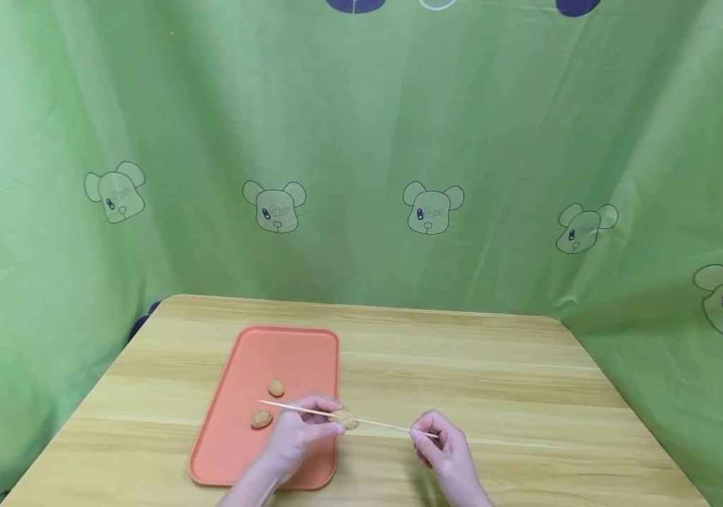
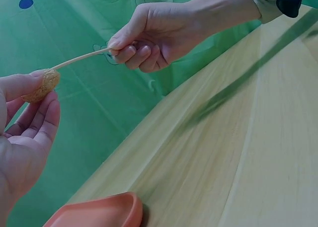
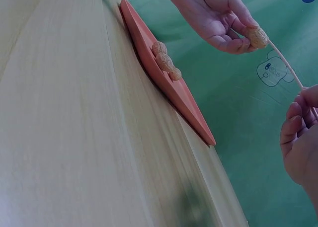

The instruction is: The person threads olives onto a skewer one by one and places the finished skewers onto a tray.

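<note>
L hand [image 1: 294, 435] holds a tan lump [image 1: 343, 420] in a pinch, thumb on one side, fingers [image 2: 45, 120] on the other, gap just the lump's width. R hand [image 1: 448, 454], at approx 4 o'clock from the lump, pinches a thin stick [image 1: 385, 425] nr its end btwn thumb and forefinger; rest of its fingers curled in.

Stick meets the lump at abt 3 o'clock and shows again on its 9 o'clock side, running past L fingers, bare tip pointing just past 9, over the tray. Lump is held up off the tabletop [image 1: 494, 373], nr the tray's 3 o'clock edge.

Tray [image 1: 288, 352]: pinkish-orange, rounded corners, on the tabletop's 9 o'clock side, partly under L hand. Head cam shows 2 loose lumps on it: upper lump [image 1: 276, 388], and lower lump [image 1: 261, 419] nr it at 7 o'clock; R wrist cam shows 3 in all.

Green curtain [image 1: 355, 127] w/ printed bear heads [image 1: 277, 210] hangs at 12, also at 9 and 3.
</note>
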### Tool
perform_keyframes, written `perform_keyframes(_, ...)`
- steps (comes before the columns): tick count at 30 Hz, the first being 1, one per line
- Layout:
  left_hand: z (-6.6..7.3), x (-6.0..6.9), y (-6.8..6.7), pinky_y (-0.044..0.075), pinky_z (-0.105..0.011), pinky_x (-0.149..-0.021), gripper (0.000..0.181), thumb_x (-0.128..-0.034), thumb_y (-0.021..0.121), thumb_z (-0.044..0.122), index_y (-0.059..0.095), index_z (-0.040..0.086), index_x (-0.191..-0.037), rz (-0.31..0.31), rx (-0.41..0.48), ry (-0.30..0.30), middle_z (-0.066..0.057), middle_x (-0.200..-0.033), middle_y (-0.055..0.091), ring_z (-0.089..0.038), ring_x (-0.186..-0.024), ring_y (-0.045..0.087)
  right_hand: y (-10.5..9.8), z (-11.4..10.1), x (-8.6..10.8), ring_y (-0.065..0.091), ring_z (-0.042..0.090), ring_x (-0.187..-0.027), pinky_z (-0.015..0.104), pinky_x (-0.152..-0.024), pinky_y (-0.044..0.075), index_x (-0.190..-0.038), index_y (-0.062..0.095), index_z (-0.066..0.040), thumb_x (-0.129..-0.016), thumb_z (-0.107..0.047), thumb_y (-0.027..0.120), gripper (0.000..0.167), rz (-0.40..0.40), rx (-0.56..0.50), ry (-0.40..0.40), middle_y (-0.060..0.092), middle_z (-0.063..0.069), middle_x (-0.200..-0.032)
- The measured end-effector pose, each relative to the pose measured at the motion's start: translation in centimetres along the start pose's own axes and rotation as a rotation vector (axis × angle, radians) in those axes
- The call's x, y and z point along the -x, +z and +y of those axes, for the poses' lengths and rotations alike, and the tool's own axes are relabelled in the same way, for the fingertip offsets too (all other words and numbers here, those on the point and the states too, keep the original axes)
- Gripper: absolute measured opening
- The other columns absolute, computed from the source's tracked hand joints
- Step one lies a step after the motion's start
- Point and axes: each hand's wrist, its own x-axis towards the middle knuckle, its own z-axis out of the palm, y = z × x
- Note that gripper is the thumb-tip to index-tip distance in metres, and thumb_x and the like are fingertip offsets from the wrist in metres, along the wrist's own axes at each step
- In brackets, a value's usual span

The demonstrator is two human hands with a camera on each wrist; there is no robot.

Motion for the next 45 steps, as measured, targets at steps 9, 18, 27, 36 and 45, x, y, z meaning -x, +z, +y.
perform_keyframes(9, -0.5, 0.0, 0.5, 0.053, -0.019, -0.072, 0.038, -0.0745, 0.064, -0.009, 0.044, -0.028, -0.1, -0.028, 0.039, 0.019, 0.0, -0.091, 0.063, -0.009, -0.08, 0.061, 0.2, 0.2, 0.0, 0.042, 0.002, -0.05, 0.026, -0.034, 0.033, -0.081, 0.047, 0.007, -0.087, 0.012, 0.049, 0.008, -0.003, -0.013, 0.006, 0.046, 0.001, -0.06)
perform_keyframes(18, -1.0, -0.2, 1.0, 0.051, -0.016, -0.07, 0.039, -0.074, 0.064, -0.009, 0.043, -0.029, -0.101, -0.023, 0.044, 0.026, 0.003, -0.089, 0.062, -0.007, -0.078, 0.06, 0.4, 0.2, 0.0, 0.04, 0.005, -0.048, 0.035, -0.032, 0.026, -0.081, 0.047, 0.007, -0.087, 0.012, 0.049, 0.008, -0.008, -0.026, 0.0, 0.044, 0.004, -0.058)
perform_keyframes(27, -1.5, -0.3, 1.5, 0.052, -0.016, -0.068, 0.041, -0.0733, 0.063, -0.012, 0.04, -0.031, -0.1, -0.018, 0.094, 0.021, 0.004, -0.084, 0.066, -0.006, -0.076, 0.061, 0.6, 0.0, 0.0, 0.04, 0.004, -0.048, 0.037, -0.032, 0.024, -0.081, 0.046, 0.008, -0.087, 0.011, 0.049, 0.008, -0.004, -0.041, 0.013, 0.043, 0.007, -0.057)
perform_keyframes(36, -1.7, -0.4, 1.9, 0.051, -0.015, -0.067, 0.043, -0.0728, 0.066, -0.009, 0.042, -0.03, -0.101, 0.003, 0.072, -0.022, 0.004, -0.084, 0.065, -0.006, -0.075, 0.06, 0.7, 0.1, 0.0, 0.04, 0.004, -0.049, 0.037, -0.032, 0.024, -0.081, 0.046, 0.008, -0.087, 0.011, 0.049, 0.008, -0.007, -0.041, 0.026, 0.044, 0.004, -0.058)
perform_keyframes(45, -2.2, -0.6, 2.0, 0.05, -0.015, -0.066, 0.05, -0.0723, 0.071, -0.001, 0.043, -0.03, -0.102, 0.006, 0.083, -0.063, 0.002, -0.083, 0.063, -0.007, -0.073, 0.058, 0.9, 0.5, 0.2, 0.041, 0.001, -0.05, 0.035, -0.032, 0.026, -0.08, 0.047, 0.008, -0.087, 0.009, 0.051, 0.008, 0.018, -0.026, 0.064, 0.047, -0.006, -0.062)
